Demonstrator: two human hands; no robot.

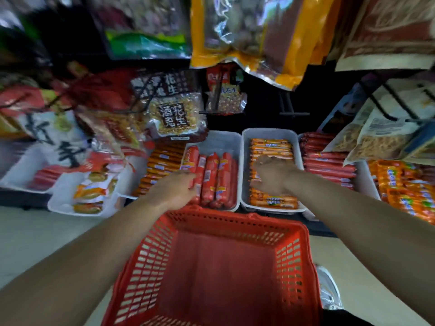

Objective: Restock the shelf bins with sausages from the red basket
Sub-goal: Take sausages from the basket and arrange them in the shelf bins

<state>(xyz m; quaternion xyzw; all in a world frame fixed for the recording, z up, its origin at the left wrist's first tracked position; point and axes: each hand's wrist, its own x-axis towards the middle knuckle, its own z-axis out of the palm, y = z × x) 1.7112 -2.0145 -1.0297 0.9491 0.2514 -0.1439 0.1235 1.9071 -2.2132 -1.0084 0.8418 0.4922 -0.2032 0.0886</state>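
The left hand (175, 188) gripped red sausages (211, 177) in one bin (221, 140); the right hand (274, 176) lay flat on orange sausages (270, 147) beside it, above the basket (211, 267).

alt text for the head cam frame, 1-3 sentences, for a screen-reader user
A person's left hand rests on thick red sausages in one white shelf bin while the right hand presses on orange-wrapped sausages in the white bin beside it. In front, the red basket appears empty; snack bags hang above.
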